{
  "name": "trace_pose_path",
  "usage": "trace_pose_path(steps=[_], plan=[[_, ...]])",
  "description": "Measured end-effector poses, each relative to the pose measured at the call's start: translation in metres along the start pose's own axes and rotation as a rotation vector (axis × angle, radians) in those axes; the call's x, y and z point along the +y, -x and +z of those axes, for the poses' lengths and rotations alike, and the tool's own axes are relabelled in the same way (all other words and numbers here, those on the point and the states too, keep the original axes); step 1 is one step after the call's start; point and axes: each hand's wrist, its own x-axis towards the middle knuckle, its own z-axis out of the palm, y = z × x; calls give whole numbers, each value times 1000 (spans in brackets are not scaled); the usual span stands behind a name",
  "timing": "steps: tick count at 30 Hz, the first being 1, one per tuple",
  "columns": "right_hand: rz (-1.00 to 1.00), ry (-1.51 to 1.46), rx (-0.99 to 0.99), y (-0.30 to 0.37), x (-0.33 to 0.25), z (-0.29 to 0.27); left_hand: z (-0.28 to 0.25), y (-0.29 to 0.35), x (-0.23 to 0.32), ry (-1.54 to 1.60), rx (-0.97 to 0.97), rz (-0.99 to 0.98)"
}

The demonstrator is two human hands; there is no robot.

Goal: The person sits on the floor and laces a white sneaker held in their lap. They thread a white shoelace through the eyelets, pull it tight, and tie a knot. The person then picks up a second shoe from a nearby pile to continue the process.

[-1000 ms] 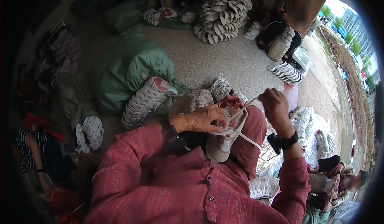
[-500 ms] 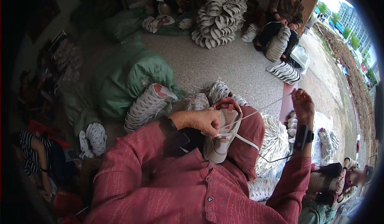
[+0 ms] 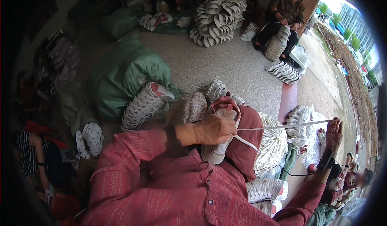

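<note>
Red-trimmed, pale shoe (image 3: pixel 213 156) rests on the person's lap, toe toward the torso, padded collar facing away. Left hand (image 3: pixel 215 129) curled over its middle, gripping the shoe at the lacing; exact pinch point hidden. Right hand (image 3: pixel 333 132) well apart, out to the right, fingers closed on the end of a white lace (image 3: pixel 282 127), which runs nearly straight between the two hands. Second length of lace slants across the dark-red trouser leg (image 3: pixel 250 157). Just right of the knee: loose bundle of white strands (image 3: pixel 273 145). Left, a nested column of shoe uppers (image 3: pixel 143 107) leans near a green sack (image 3: pixel 129 74). Farther off, a seated co-worker (image 3: pixel 285 12) beside stacked uppers.
</note>
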Motion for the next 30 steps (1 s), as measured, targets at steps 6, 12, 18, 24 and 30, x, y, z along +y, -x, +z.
trace_pose_path(steps=[6, 12, 18, 24, 30], plan=[[-402, 409, 161, 38, 33, 47, 47, -28, 56, -455, -231, 60], [-411, 310, -105, 76, 8, 51, 37, -35, 70, 59, -168, 168], [-475, 276, -404, 132, 26, 115, -39, -71, 15, 138, 242, 59], [-409, 279, -930, 148, 138, 226, -13, -53, 21, -245, -578, 137], [-320, 255, -1180, 141, 212, 282, 9, -53, -30, 138, -445, 249]])
